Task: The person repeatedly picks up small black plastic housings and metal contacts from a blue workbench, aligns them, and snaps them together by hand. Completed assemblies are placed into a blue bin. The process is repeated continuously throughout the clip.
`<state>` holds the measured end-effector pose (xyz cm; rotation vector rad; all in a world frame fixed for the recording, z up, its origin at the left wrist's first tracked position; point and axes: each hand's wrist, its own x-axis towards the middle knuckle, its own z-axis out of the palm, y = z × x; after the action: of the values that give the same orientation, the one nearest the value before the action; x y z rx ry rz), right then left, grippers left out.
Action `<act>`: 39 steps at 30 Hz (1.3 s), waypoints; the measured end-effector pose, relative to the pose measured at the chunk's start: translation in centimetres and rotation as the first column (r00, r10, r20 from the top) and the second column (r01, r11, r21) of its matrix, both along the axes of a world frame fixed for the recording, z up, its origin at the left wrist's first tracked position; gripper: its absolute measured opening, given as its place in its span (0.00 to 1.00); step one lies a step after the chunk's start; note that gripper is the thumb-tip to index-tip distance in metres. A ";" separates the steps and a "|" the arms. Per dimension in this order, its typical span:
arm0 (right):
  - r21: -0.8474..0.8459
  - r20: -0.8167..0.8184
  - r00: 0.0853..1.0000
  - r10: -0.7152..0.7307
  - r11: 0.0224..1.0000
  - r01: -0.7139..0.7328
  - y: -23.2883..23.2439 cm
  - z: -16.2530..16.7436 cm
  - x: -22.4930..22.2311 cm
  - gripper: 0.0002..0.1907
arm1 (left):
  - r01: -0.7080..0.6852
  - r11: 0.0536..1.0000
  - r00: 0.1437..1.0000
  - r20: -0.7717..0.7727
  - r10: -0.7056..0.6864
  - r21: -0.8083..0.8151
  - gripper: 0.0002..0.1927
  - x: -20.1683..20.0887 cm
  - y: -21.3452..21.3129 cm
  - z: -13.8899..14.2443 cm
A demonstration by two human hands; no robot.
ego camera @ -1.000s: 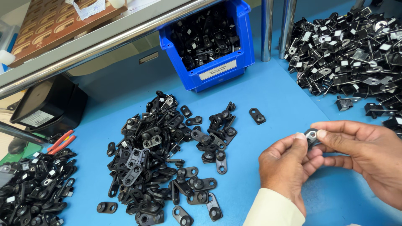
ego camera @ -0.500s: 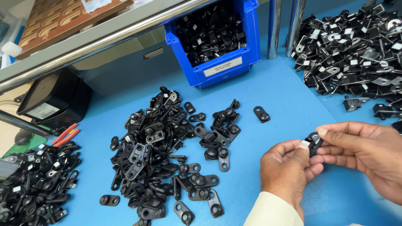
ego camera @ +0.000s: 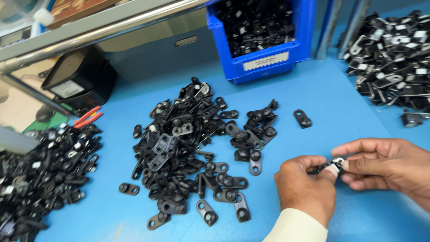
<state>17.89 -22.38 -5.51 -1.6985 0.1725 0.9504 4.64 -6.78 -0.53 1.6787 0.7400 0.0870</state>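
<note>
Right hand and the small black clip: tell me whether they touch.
Touching. The head view shows the right hand pinching the small black clip at its fingertips, with the left hand gripping the clip's other end.

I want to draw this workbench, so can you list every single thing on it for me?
Loose flat parts: big heap, black and grey, middle of the blue table.
Second pile: black, left edge.
Third pile: black with white tags, top right.
Bin: one, blue, full of black parts, at the back.
Box: one, black, back left.
Pliers: red handles, beside the box.
Small part: one, black with white, pinched between both hands.
Left hand: cream sleeve, holding the part.
Right hand: holding it too.
</note>
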 end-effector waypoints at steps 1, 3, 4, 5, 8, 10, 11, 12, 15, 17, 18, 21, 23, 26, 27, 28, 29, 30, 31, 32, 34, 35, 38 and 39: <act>-0.037 -0.025 0.992 0.123 0.992 -0.124 0.2 -0.2 1.1 0.16 | 0.026 0.996 0.999 0.025 -0.024 -0.082 0.13 -0.3 0.3 -0.1; -0.101 -0.087 0.928 0.361 0.924 -0.369 1.3 0.1 3.9 0.16 | 0.081 0.967 0.995 0.084 -0.062 -0.241 0.15 -1.1 1.0 -0.5; -0.142 -0.077 0.877 0.474 0.866 -0.480 2.2 0.9 5.6 0.16 | 0.043 0.956 0.998 0.061 -0.026 -0.291 0.16 -1.4 1.2 -0.6; -0.184 -0.073 0.813 0.577 0.794 -0.580 3.5 2.0 7.4 0.16 | 0.006 0.940 0.999 0.038 0.007 -0.341 0.17 -1.7 1.3 -0.8; 0.028 0.504 0.837 0.214 0.964 -0.263 8.2 6.1 11.8 0.13 | -0.045 0.937 0.999 -0.003 0.047 -0.345 0.16 -2.0 1.4 -1.1; 0.194 0.627 0.779 -0.014 0.971 -0.138 10.5 8.4 13.4 0.14 | -0.028 0.955 1.000 -0.011 0.026 -0.296 0.15 -2.1 1.5 -1.2; 0.190 0.662 0.748 -0.050 0.977 -0.102 11.1 8.9 13.4 0.13 | -0.002 0.963 1.000 -0.014 -0.002 -0.270 0.14 -2.2 1.6 -1.2; 0.186 0.694 0.715 -0.085 0.980 -0.065 11.5 9.1 13.1 0.13 | 0.025 0.969 0.999 -0.018 -0.030 -0.246 0.14 -2.3 1.7 -1.2; -0.075 0.679 0.706 0.202 0.975 -0.208 10.3 6.0 8.6 0.13 | 0.003 0.957 1.000 -0.029 -0.012 -0.291 0.12 -2.5 1.9 -1.3; -0.604 0.493 0.656 0.572 0.768 -0.215 9.6 4.0 6.0 0.18 | -0.013 0.958 0.999 -0.046 0.000 -0.288 0.11 -2.6 2.2 -1.3; -0.620 0.605 0.512 0.609 0.764 -0.176 9.4 3.3 5.0 0.18 | -0.017 0.959 0.999 -0.053 0.002 -0.284 0.11 -2.4 2.3 -1.3; -0.611 0.751 0.242 0.614 0.786 -0.096 9.1 3.0 3.8 0.18 | -0.038 0.974 0.999 0.026 0.045 -0.222 0.13 -1.7 2.6 -1.0; -0.561 0.743 0.361 0.564 0.819 -0.124 8.6 3.6 3.7 0.15 | -0.110 0.977 0.966 0.253 0.062 0.182 0.17 -1.1 2.8 -0.7; -0.336 0.513 0.707 0.487 0.871 -0.357 6.1 4.2 3.8 0.18 | -0.216 0.798 0.848 0.513 -0.133 0.563 0.26 -0.3 3.2 -0.1; -0.233 0.462 0.767 0.445 0.895 -0.380 5.0 3.7 3.7 0.19 | -0.157 0.817 0.853 0.493 -0.172 0.556 0.26 -0.2 3.1 0.1; -0.123 0.405 0.820 0.406 0.912 -0.391 3.7 2.7 3.4 0.21 | -0.097 0.832 0.856 0.472 -0.210 0.546 0.26 0.0 2.9 0.4; -0.009 0.342 0.864 0.371 0.920 -0.391 2.5 1.7 3.5 0.23 | 0.050 0.907 0.906 0.364 -0.217 0.418 0.22 0.1 2.6 0.6; -0.112 0.407 0.861 0.305 0.952 -0.285 1.1 0.6 4.3 0.22 | 0.182 0.948 0.936 0.248 -0.248 0.261 0.19 0.2 2.4 0.8; -0.206 0.474 0.845 0.248 0.964 -0.167 -0.2 -0.7 5.2 0.20 | 0.157 0.971 0.966 0.177 -0.189 0.180 0.17 0.2 2.1 0.9; -0.289 0.542 0.816 0.201 0.956 -0.044 -1.7 -1.9 6.5 0.20 | 0.121 0.988 0.986 0.099 -0.131 0.101 0.15 0.3 1.7 1.1; -0.408 0.658 0.714 0.238 0.910 0.073 -4.6 -3.7 10.5 0.24 | 0.060 0.998 0.998 -0.018 -0.061 -0.016 0.14 0.4 1.4 1.2; -0.475 0.684 0.664 0.302 0.875 0.091 -5.9 -4.7 12.2 0.26 | 0.043 0.997 0.998 -0.052 -0.046 -0.057 0.15 0.4 1.5 1.2; -0.497 0.708 0.585 0.395 0.867 0.016 -8.1 -7.4 14.4 0.33 | 0.050 0.989 0.994 -0.084 -0.063 -0.140 0.17 0.6 1.6 1.2; -0.398 0.756 0.584 0.296 0.916 0.051 -8.3 -7.9 14.2 0.36 | 0.060 0.985 0.994 -0.083 -0.074 -0.161 0.18 0.7 1.6 1.3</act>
<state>32.07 -30.66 -13.41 -2.3818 -0.4189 0.1324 5.35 -5.13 0.74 1.5616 0.7372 -0.0922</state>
